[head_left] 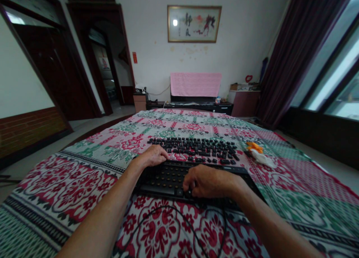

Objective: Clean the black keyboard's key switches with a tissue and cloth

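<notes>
A black keyboard (162,178) lies in front of me, most of its key positions bare, showing small round stems. Along its bottom row a long space bar (155,190) and a few keycaps are seated. My left hand (153,156) rests on the keyboard's upper left edge, fingers closed over the rim. My right hand (206,181) is closed, its fingertips pinched down on a dark keycap (188,193) at the bottom row, right of the space bar. Fingers partly hide that keycap. Beyond the keyboard, many loose black keycaps (203,147) lie spread in rough rows.
A patterned cloth (157,228) covers the table. The keyboard's black cable (193,232) loops toward me. Right of the keycaps lie an orange item (254,147) and a crumpled white item (263,159). A pink cloth (195,84) drapes over something by the far wall.
</notes>
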The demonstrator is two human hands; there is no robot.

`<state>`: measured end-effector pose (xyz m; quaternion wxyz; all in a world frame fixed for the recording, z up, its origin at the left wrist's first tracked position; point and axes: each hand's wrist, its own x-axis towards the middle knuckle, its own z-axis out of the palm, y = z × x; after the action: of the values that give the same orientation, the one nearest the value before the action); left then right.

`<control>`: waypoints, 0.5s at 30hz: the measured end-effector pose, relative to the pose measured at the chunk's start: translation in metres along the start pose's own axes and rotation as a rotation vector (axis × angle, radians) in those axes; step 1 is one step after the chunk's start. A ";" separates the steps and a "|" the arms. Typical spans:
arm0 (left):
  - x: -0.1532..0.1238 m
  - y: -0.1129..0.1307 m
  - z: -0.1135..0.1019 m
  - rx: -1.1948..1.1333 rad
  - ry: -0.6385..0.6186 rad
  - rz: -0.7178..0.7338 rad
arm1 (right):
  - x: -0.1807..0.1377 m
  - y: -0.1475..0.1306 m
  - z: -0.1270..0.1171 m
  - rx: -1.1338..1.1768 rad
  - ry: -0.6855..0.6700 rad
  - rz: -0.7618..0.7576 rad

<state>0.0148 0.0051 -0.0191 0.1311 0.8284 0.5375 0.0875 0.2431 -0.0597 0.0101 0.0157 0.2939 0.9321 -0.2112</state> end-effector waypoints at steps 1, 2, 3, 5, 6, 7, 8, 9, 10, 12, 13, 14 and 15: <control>0.000 0.000 0.000 0.003 0.001 0.002 | 0.000 -0.001 0.000 -0.002 0.005 -0.004; 0.000 0.000 0.000 0.007 0.000 0.004 | 0.001 -0.001 0.000 -0.002 0.005 -0.006; 0.000 0.000 0.000 0.009 -0.002 0.005 | 0.001 -0.002 0.001 0.001 0.004 -0.004; 0.000 0.000 0.000 0.010 -0.007 0.006 | 0.002 -0.002 0.002 0.007 0.000 0.011; 0.000 0.000 0.000 0.010 -0.008 0.004 | 0.002 -0.002 0.002 0.009 0.000 0.026; 0.000 0.000 -0.001 0.010 -0.007 0.004 | 0.002 -0.002 0.002 0.010 -0.003 0.045; 0.000 0.000 -0.001 0.010 -0.005 0.006 | 0.002 -0.002 0.002 0.011 -0.010 0.064; 0.000 0.000 -0.001 0.011 -0.003 0.007 | 0.002 -0.002 0.002 0.009 -0.019 0.085; 0.000 0.000 -0.001 0.012 -0.002 0.008 | 0.001 -0.001 0.001 0.004 -0.029 0.104; 0.000 0.000 0.000 0.011 0.000 0.014 | -0.001 0.000 -0.002 -0.013 -0.036 0.132; 0.000 0.000 0.000 0.010 0.002 0.017 | -0.003 0.000 -0.004 -0.022 -0.029 0.145; 0.000 -0.001 0.000 0.009 0.004 0.020 | -0.004 0.001 -0.006 -0.027 -0.018 0.162; 0.001 -0.001 0.001 0.009 0.007 0.024 | -0.005 0.001 -0.007 -0.028 -0.005 0.179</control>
<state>0.0142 0.0060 -0.0200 0.1245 0.8351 0.5283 0.0894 0.2490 -0.0586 0.0172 0.0407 0.3755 0.9048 -0.1966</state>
